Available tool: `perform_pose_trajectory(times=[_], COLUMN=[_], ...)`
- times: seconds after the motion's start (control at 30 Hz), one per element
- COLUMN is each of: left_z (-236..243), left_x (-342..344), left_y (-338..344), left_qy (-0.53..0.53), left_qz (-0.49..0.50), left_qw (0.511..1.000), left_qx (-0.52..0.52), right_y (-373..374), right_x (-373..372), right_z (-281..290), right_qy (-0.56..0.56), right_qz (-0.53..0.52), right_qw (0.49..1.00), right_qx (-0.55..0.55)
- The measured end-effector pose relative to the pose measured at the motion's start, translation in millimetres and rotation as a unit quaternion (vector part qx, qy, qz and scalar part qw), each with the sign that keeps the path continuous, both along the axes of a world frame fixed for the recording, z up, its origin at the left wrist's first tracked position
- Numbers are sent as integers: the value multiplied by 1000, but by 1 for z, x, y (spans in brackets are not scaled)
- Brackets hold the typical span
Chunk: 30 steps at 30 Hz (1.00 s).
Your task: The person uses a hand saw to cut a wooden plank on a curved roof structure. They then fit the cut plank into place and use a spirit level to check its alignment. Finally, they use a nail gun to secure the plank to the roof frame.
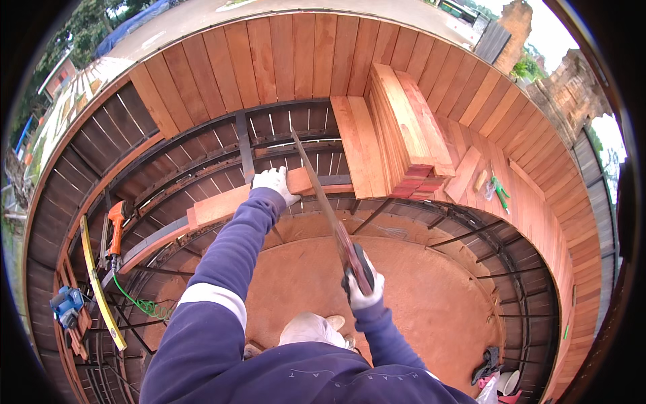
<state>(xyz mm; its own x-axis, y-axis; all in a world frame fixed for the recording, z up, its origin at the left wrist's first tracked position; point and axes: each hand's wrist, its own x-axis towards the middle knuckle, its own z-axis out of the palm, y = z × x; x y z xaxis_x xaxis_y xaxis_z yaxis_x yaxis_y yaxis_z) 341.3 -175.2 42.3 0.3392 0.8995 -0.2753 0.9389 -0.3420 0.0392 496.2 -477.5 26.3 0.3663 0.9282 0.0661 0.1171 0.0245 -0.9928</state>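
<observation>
Saw [330, 205]: long, thin, tapered; seen approx. edge-on, teeth not readable. Ran up & away from R hand [367, 286], past rt end of board [225, 204]. Touching board or just beside it: couldn't tell from this angle.
R hand: gloved, fingers wrapped round saw's near end, no gap seen; hold looked firm. Held low, over open middle of the ring.
L hand [272, 184]: gloved, back up, laid on board nr its rt end, saw close by. Touching, yes; whether fingers curled under or only pressed down, couldn't tell.
Board: lay lengthwise along inner edge of curved frame [244, 145], L hand on top, rt end nearest saw.
Frame: dark bars, uncovered left of laid planks [351, 128]; stack [417, 135] of wood sat on those planks.
Cut: by the look, sawing board's rt end was the step in hand. Mid-stroke or only lining up: not clear; no finished cut visible.
Next stroke: prob. called for steady L hand weight so board wouldn't slide, L fingers clear of saw, & R hand pulling straight, w/o twist.
Left side: orange nail gun [116, 222] w/ green hose [138, 303]; yellow level [99, 289] near; blue tool [68, 308] farther out.
Right side: green tool [499, 192] nr loose wood [464, 176], well apart from hands.
</observation>
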Motion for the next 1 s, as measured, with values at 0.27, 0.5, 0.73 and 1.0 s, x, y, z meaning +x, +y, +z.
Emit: perform_pose_trajectory(times=[0.27, 0.5, 0.73, 1.0], left_z=[-4, 3, -1, -4], left_x=[-6, 0, -8, -1], left_y=[1, -3, -1, -2], left_qy=[-3, 3, -7, 4], left_qz=[5, 5, 0, -4], left_qw=[1000, 1000, 1000, 1000], left_qx=[-13, -2, 3, 11], right_y=[-45, -22, 10, -65], right_x=[4, 8, 2, 13], right_z=[8, -11, 2, 0], right_qy=[-37, -39, -33, -29], right_qz=[8, 10, 23, 9], right_qw=[999, 999, 999, 998], right_qx=[-36, 2, -22, -47])
